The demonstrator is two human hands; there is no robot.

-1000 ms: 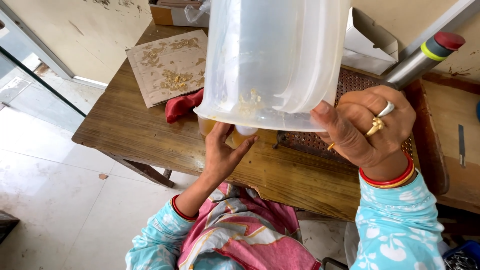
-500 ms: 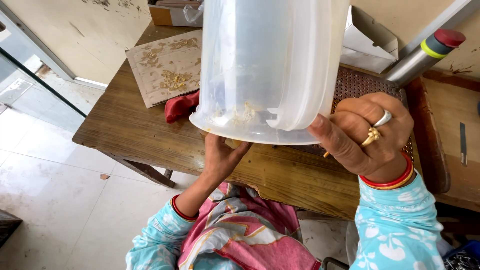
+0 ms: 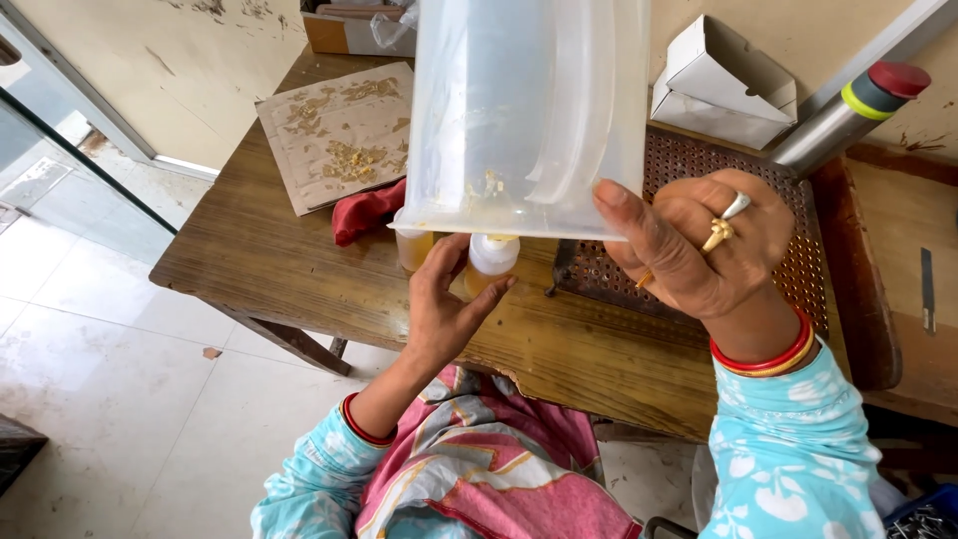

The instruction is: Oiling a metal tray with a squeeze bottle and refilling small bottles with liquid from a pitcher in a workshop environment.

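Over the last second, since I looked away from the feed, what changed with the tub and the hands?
The right hand shifted its grip on the tub rim and tipped its open mouth further down. The left hand closed around a small bottle under the rim; a second bottle now shows. The board, red cloth and box stayed put.

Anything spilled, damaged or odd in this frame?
Yes. Yellowish crumbs lie scattered over the cardboard sheet at the table's far left, and more cling inside the clear plastic tub held tilted by the right hand. The wall is scuffed.
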